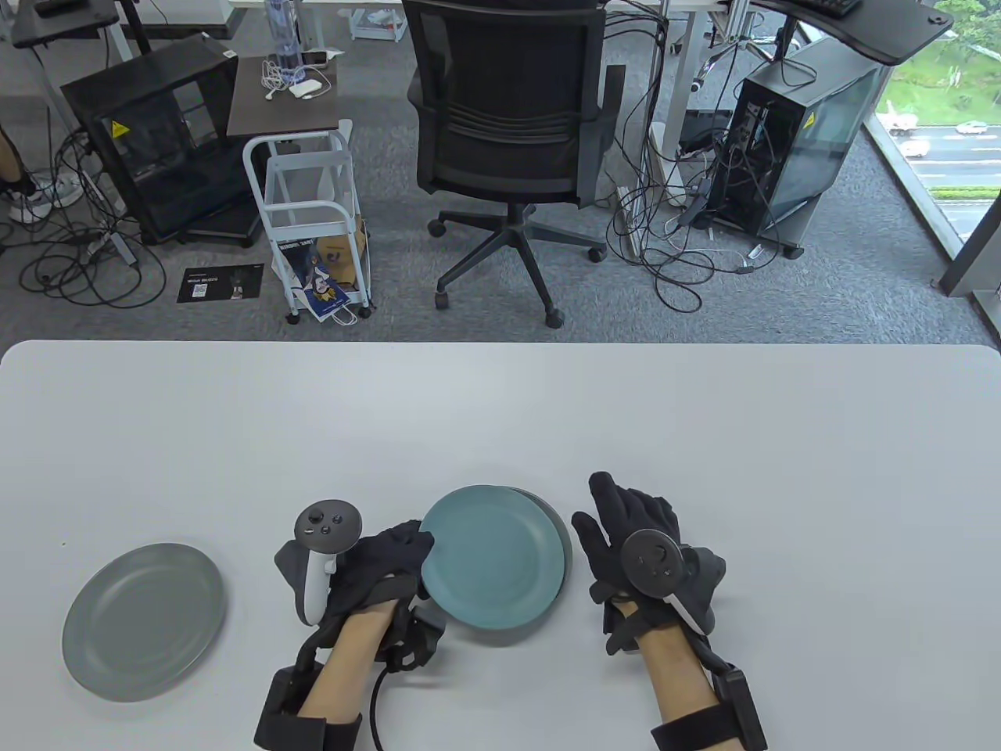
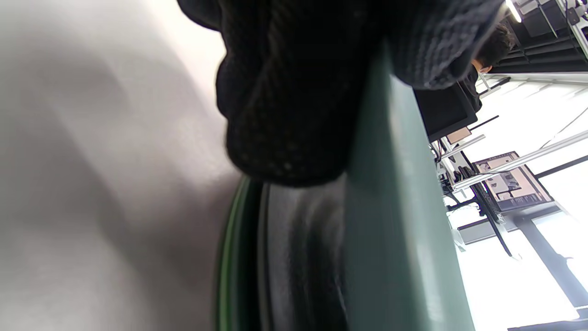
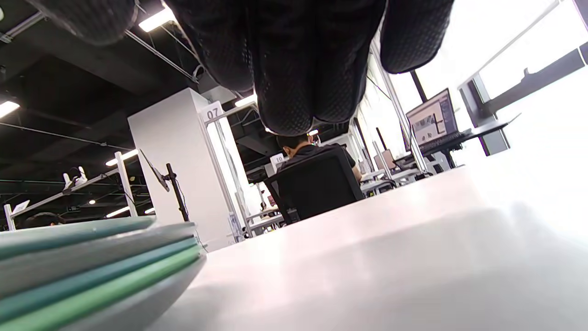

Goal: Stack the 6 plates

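A white desk [image 1: 500, 407] is carrying a stack of plates [image 1: 494, 557] near its front edge, a teal plate [image 1: 489, 551] lying on top, a little off-centre on the ones beneath. The left hand [image 1: 367, 567] is gripping the stack's rim at nine o'clock, its fingers [image 2: 294, 92] wrapped over the edge. The right hand [image 1: 637, 544] is resting just beside the stack at three o'clock, fingers spread apart, holding nothing. A single grey plate [image 1: 145, 622] is lying well apart at the stack's eight o'clock. The right wrist view is showing five stacked rims [image 3: 92, 271].
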`<action>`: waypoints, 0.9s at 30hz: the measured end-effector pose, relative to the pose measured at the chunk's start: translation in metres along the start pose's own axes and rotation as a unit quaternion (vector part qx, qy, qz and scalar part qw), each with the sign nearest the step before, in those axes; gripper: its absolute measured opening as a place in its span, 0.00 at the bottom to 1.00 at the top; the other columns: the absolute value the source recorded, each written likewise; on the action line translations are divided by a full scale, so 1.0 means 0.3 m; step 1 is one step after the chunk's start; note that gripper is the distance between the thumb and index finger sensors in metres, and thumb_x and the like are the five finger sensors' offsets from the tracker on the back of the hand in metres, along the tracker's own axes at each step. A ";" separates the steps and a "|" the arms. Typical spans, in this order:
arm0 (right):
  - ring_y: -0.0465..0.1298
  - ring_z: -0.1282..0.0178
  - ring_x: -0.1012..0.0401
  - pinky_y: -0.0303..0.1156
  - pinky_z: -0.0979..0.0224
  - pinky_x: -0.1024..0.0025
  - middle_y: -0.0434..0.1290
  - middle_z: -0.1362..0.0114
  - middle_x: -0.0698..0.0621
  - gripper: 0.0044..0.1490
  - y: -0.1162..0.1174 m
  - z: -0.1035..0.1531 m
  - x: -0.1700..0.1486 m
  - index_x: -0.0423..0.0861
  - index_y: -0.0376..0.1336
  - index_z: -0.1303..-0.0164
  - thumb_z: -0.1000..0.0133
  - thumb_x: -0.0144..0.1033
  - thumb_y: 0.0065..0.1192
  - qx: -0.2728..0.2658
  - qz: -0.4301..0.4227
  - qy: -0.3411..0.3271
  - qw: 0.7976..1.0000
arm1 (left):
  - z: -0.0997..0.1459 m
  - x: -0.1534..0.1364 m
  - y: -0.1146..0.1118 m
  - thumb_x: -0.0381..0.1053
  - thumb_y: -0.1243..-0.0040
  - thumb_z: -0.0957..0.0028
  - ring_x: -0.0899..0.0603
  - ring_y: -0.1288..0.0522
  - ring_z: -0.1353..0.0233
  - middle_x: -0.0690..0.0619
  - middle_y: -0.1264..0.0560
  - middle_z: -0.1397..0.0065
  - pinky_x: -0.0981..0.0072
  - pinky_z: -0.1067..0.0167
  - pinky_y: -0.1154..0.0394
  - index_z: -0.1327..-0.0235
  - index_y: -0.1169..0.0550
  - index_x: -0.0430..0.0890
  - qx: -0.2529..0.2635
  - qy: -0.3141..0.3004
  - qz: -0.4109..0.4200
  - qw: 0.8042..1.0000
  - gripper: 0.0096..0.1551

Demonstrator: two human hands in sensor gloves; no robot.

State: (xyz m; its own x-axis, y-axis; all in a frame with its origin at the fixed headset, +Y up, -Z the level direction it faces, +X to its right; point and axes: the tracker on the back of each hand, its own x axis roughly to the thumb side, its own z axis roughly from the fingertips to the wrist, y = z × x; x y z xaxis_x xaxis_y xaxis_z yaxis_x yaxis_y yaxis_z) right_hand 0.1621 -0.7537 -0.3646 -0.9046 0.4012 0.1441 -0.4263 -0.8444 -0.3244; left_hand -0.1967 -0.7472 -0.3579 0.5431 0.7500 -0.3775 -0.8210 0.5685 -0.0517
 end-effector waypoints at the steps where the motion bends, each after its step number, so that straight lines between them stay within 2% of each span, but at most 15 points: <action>1: 0.70 0.24 0.52 0.57 0.18 0.44 0.73 0.25 0.54 0.44 0.001 0.003 -0.007 0.58 0.56 0.22 0.44 0.72 0.38 0.001 -0.005 0.003 1.000 | 0.001 0.002 -0.004 0.58 0.36 0.59 0.51 0.16 0.48 0.54 0.09 0.71 0.56 0.25 0.36 0.44 0.19 0.51 0.003 -0.001 -0.008 1.000 0.29; 3: 0.70 0.24 0.52 0.57 0.18 0.44 0.73 0.25 0.54 0.44 -0.002 0.002 -0.010 0.57 0.56 0.22 0.44 0.72 0.39 0.001 -0.006 0.006 1.000 | 0.010 0.006 -0.004 0.62 0.36 0.60 0.50 0.16 0.49 0.55 0.09 0.71 0.54 0.25 0.36 0.43 0.19 0.51 0.033 0.003 -0.037 0.999 0.32; 5: 0.70 0.24 0.52 0.57 0.18 0.44 0.73 0.26 0.53 0.44 -0.003 0.003 -0.009 0.57 0.56 0.22 0.44 0.72 0.39 0.000 -0.005 0.006 1.000 | 0.030 0.015 0.008 0.70 0.38 0.64 0.48 0.17 0.46 0.53 0.10 0.67 0.53 0.24 0.38 0.39 0.21 0.51 0.093 0.012 -0.112 0.989 0.41; 6: 0.70 0.24 0.52 0.57 0.18 0.44 0.73 0.26 0.54 0.44 -0.002 0.002 -0.007 0.57 0.57 0.22 0.44 0.72 0.39 0.002 -0.001 0.006 1.000 | 0.039 0.021 0.019 0.72 0.39 0.65 0.48 0.17 0.46 0.55 0.10 0.66 0.53 0.23 0.39 0.38 0.22 0.53 0.118 0.011 -0.144 0.982 0.42; 11: 0.70 0.25 0.52 0.58 0.18 0.44 0.74 0.26 0.54 0.43 0.001 0.006 -0.003 0.57 0.57 0.23 0.44 0.71 0.39 0.003 0.007 0.002 1.000 | 0.096 0.045 0.109 0.71 0.36 0.64 0.49 0.20 0.38 0.56 0.11 0.57 0.53 0.20 0.43 0.39 0.21 0.56 0.228 0.017 -0.232 0.945 0.39; 13: 0.70 0.25 0.52 0.58 0.18 0.44 0.74 0.26 0.54 0.43 0.000 0.006 -0.002 0.57 0.57 0.23 0.44 0.71 0.40 0.007 0.008 0.004 1.000 | 0.114 0.033 0.150 0.70 0.35 0.64 0.49 0.22 0.36 0.57 0.12 0.54 0.53 0.18 0.45 0.39 0.21 0.57 0.265 0.037 -0.280 0.922 0.38; 17: 0.71 0.25 0.53 0.58 0.18 0.45 0.74 0.26 0.54 0.42 0.000 0.005 -0.002 0.57 0.58 0.23 0.43 0.71 0.40 0.009 0.009 0.007 1.000 | 0.123 -0.042 0.239 0.70 0.33 0.65 0.51 0.28 0.27 0.59 0.17 0.41 0.52 0.15 0.51 0.35 0.25 0.61 0.301 0.109 -0.349 0.881 0.40; 21: 0.71 0.25 0.53 0.58 0.18 0.45 0.74 0.27 0.55 0.42 0.000 0.006 -0.003 0.57 0.58 0.24 0.43 0.70 0.41 0.009 0.009 0.011 1.000 | 0.103 -0.147 0.320 0.70 0.31 0.65 0.50 0.33 0.21 0.61 0.22 0.33 0.51 0.14 0.55 0.31 0.30 0.63 0.303 0.189 -0.359 0.863 0.44; 27: 0.71 0.26 0.53 0.58 0.18 0.45 0.74 0.27 0.55 0.41 -0.001 0.007 -0.009 0.57 0.59 0.25 0.43 0.69 0.42 0.011 0.004 0.018 1.000 | 0.064 -0.276 0.382 0.70 0.29 0.66 0.49 0.40 0.17 0.62 0.29 0.26 0.48 0.14 0.59 0.28 0.34 0.65 0.271 0.293 -0.352 0.846 0.48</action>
State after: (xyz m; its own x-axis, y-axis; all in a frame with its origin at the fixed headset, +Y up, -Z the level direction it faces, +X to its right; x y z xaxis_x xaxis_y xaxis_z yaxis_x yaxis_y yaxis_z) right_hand 0.1649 -0.7553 -0.3629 -0.9070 0.4071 0.1077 -0.4199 -0.8549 -0.3046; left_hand -0.3322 -0.7377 -0.3149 0.5529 -0.0465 -0.8319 -0.0420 0.9956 -0.0836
